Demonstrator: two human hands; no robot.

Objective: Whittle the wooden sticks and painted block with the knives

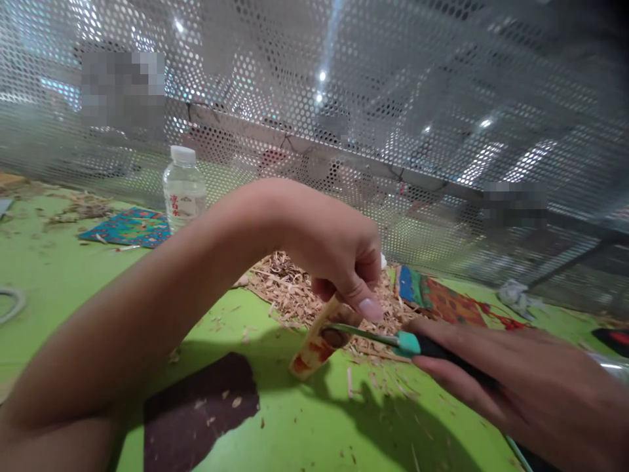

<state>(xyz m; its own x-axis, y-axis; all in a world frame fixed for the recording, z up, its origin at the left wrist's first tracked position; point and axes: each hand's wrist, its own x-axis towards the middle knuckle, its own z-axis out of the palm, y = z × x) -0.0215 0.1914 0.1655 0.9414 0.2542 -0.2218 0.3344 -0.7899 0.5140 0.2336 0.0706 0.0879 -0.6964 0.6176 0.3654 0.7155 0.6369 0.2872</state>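
Note:
My left hand (339,255) is closed on a pale wooden stick (314,344) with reddish marks, holding it tilted with its lower end on the green table (63,275). My right hand (531,387) grips a carving tool (393,339) with a black handle and teal collar. Its thin metal blade lies against the stick just below my left thumb. A heap of wood shavings (295,288) lies right behind the stick.
A dark sheet of sandpaper (196,410) lies at the near left. A capped water bottle (183,189) stands at the back, beside a colourful patterned cloth (128,227); another cloth (442,298) lies right. A perforated metal screen (393,98) closes off the far side.

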